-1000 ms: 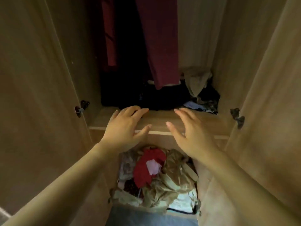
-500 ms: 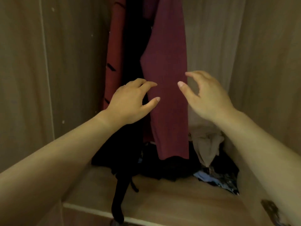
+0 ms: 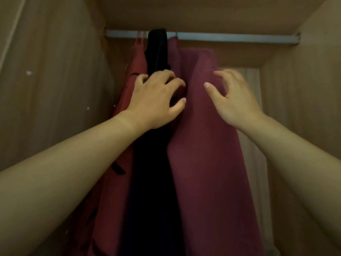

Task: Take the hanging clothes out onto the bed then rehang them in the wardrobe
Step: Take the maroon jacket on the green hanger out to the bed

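Note:
Three garments hang from a pale rail [image 3: 230, 36] inside the wooden wardrobe: a red one with black marks [image 3: 129, 85] on the left, a black one [image 3: 156, 50] in the middle, and a maroon one [image 3: 206, 154] on the right. My left hand [image 3: 156, 100] rests against the black garment, fingers curled and spread, holding nothing. To the right, my right hand [image 3: 234, 100] hovers at the maroon garment's right edge with its fingers apart. The hangers are mostly hidden by cloth.
The wardrobe's left wall [image 3: 55, 89] and right wall [image 3: 304, 108] close in on both sides, with the top panel [image 3: 203, 12] just above the rail. A pale back panel [image 3: 254, 126] shows to the right of the clothes, where the rail is bare.
My view has tilted up from the drawer and wardrobe floor to the rail. Both hands have risen to the upper part of the hanging clothes, the left now touching the black garment.

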`<action>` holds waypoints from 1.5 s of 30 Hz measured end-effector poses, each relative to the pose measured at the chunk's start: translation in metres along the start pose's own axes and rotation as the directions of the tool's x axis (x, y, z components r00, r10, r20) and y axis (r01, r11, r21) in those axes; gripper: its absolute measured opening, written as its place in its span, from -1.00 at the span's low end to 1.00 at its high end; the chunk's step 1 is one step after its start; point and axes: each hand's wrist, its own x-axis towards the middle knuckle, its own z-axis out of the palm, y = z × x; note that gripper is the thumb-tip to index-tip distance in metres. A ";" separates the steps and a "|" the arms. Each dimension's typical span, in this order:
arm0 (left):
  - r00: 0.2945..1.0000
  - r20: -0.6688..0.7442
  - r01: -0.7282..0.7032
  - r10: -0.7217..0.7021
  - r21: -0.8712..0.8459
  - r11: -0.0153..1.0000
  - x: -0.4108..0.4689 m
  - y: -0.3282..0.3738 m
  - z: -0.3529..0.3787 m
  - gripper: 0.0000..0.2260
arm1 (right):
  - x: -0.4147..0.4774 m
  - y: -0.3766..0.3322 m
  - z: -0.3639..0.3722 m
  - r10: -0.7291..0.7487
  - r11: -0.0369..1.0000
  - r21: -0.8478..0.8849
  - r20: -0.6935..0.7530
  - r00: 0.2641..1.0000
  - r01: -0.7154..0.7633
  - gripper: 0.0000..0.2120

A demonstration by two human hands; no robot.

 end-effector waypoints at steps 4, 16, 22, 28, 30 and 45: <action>0.995 -0.103 -0.002 0.001 -0.009 1.000 0.052 -0.027 0.012 -0.60 | 0.053 0.007 0.019 -0.042 0.997 -0.071 -0.062 0.997 0.038 -0.53; 0.986 -0.075 0.145 -0.150 -0.071 0.987 0.146 -0.068 0.025 -0.60 | 0.156 0.033 0.058 -0.043 0.997 -0.069 0.037 0.998 0.045 -0.45; 0.985 -0.094 0.129 -0.144 -0.150 0.980 0.150 -0.088 0.031 -0.67 | 0.176 0.044 0.071 -0.034 0.989 -0.145 0.033 0.999 0.038 -0.50; 0.978 -0.184 0.058 -0.096 -0.200 0.978 0.130 -0.106 0.046 -0.65 | 0.184 0.046 0.085 -0.080 0.936 -0.335 0.102 0.992 0.110 -0.61; 0.977 -0.191 0.046 -0.091 -0.227 0.973 0.126 -0.108 0.053 -0.65 | 0.191 0.045 0.088 -0.040 0.948 -0.310 0.111 0.993 0.073 -0.63; 0.945 -0.303 0.001 -0.125 -0.379 0.925 0.114 -0.119 0.079 -0.65 | 0.214 0.040 0.118 0.123 0.982 -0.150 0.032 0.992 -0.117 -0.65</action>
